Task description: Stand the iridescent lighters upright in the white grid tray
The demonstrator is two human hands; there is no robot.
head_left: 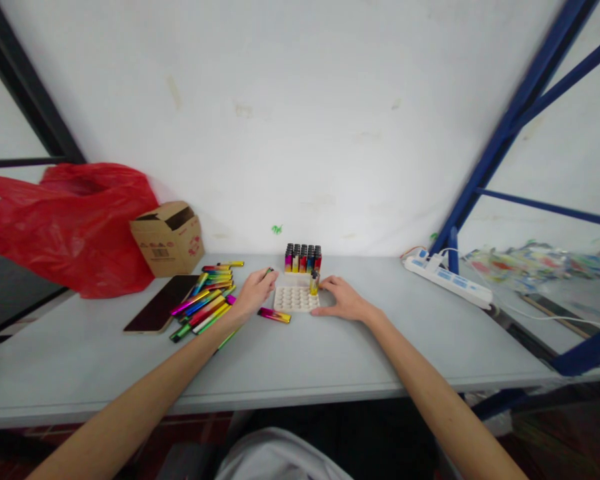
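Note:
A white tray (296, 299) with rows of round holes lies on the table, one yellow lighter (314, 284) upright at its back right corner. My right hand (344, 299) rests at the tray's right side, thumb and fingers apart, with nothing held. Left of the tray, my left hand (255, 290) is closed around a small dark-topped item, probably a lighter, mostly hidden by the fingers. Behind, a second tray (295, 272) holds several upright lighters (304, 259) with black tops. A purple and yellow lighter (275, 315) lies in front of the tray, and a pile of shiny coloured lighters (207, 308) is at the left.
A dark phone-like slab (163, 305) lies left of the pile. Behind it are an open cardboard box (169, 241) and a red plastic bag (80, 233). A white power strip (447, 279) with cables lies at the right, beside a blue metal frame (497, 143).

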